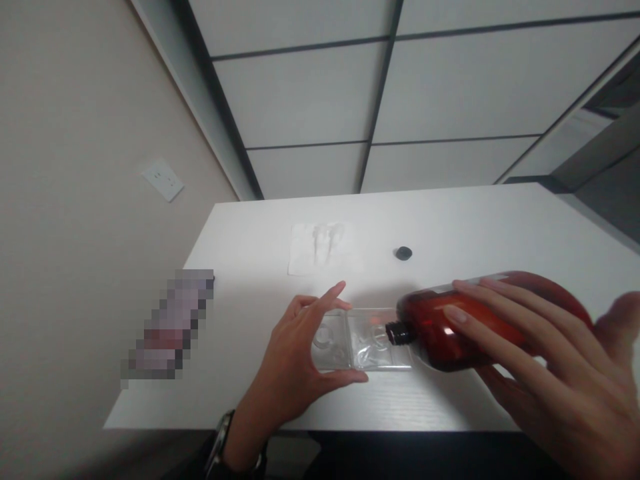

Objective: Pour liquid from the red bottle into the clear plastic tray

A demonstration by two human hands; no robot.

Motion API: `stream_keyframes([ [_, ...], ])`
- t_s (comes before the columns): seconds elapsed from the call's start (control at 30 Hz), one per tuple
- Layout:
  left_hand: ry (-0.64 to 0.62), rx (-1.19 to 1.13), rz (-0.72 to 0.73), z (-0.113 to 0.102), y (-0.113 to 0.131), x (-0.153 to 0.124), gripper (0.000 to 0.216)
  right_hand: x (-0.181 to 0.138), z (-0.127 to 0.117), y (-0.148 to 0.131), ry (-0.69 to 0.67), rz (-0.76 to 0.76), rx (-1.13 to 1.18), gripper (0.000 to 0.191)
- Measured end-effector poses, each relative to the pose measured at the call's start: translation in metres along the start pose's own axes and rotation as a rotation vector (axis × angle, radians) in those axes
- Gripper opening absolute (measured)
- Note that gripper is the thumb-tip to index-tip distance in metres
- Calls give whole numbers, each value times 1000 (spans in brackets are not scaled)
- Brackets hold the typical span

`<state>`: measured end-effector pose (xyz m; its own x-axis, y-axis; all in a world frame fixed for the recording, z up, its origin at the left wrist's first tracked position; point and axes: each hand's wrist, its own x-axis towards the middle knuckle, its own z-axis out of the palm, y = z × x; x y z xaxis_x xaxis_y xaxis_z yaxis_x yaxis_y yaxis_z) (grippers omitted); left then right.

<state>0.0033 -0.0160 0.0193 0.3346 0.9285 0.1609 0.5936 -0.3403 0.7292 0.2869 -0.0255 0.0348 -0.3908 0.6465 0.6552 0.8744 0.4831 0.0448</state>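
A clear plastic tray [357,365] with two compartments side by side lies on the white table. My left hand [297,360] grips its left end, thumb at the near edge and fingers at the far edge. In my right hand [555,353] is a large reddish-brown bottle [435,333], tipped almost on its side. Its uncapped black neck [399,333] points left, above the tray's right compartment. Whether liquid is flowing out I cannot tell. Part of the tray's right end is hidden behind the bottle.
A black cap [404,253] sits on the white table [250,240] behind the bottle. A thin white sheet [325,250] with faint marks lies farther back. At the left edge is a blurred-out flat object [170,327]. White panels [310,100] stand behind the table.
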Motion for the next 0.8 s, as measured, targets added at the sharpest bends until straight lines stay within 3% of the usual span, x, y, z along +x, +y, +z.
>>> stream_keyframes([
  [0.13,-13,0,-30,-1,0,0,117,-2,-1,1,-30,33,42,66],
  [0.3,-9,12,-27,1,-1,0,97,-2,-1,1,-44,40,49,71],
  [0.47,4,14,-21,0,0,0,106,-2,-2,1,-43,39,45,74],
  [0.63,-3,27,-24,-1,1,1,90,-1,-3,0,-42,35,37,74],
  [0.8,-3,24,-27,-1,1,1,91,-1,-1,1,-46,35,38,68],
])
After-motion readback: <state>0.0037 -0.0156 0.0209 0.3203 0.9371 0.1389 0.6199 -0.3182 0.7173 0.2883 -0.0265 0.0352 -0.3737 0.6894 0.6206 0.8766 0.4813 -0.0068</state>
